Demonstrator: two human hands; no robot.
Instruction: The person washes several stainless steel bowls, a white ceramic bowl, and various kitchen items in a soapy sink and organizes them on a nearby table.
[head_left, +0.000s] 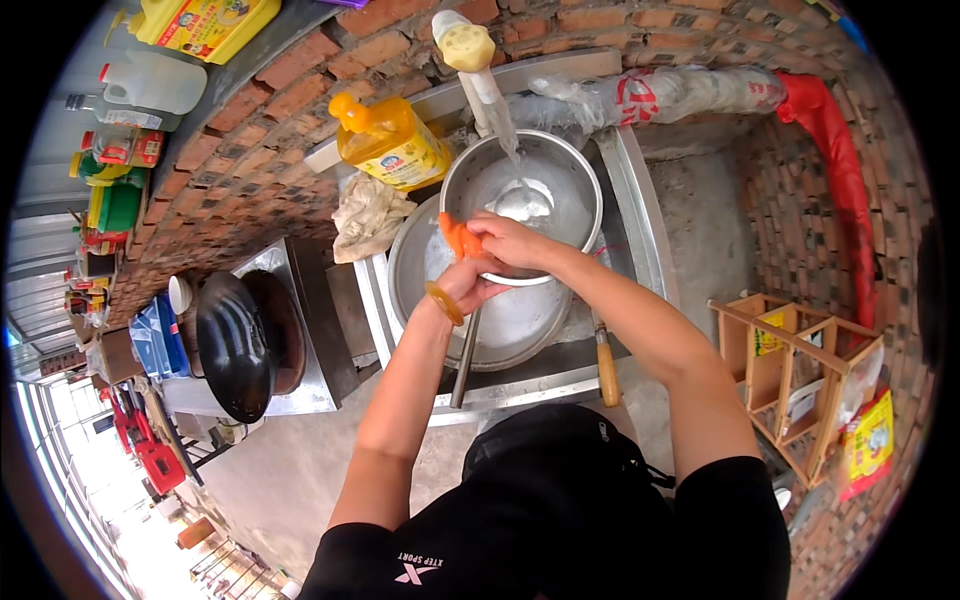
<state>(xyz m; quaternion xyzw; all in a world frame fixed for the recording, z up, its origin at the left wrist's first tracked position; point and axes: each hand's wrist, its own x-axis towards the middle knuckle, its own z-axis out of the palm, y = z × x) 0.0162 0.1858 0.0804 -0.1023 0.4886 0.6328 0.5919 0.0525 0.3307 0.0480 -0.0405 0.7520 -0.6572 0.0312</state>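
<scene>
A steel basin (525, 142) sits tilted under running water from a tap (466, 49), with some water inside. My left hand (466, 283), a yellow bangle at its wrist, pinches the near rim, thumb inside and fingers outside. An orange cloth (461, 238) is bunched in my right hand (512, 238) against the basin's near-left inner wall. Beneath lies a wider metal pan (517, 345), resting in the steel sink (651, 210). A metal handle (466, 364) extends toward me from below my left hand; what it belongs to is hidden.
A yellow detergent bottle (397, 150) and a crumpled rag (367, 217) stand at the sink's left. A wooden-handled tool (607, 367) crosses the near edge. To the left is a black wok (234, 345); to the right, a wooden rack (795, 360). A plastic-wrapped pipe (675, 96) runs behind.
</scene>
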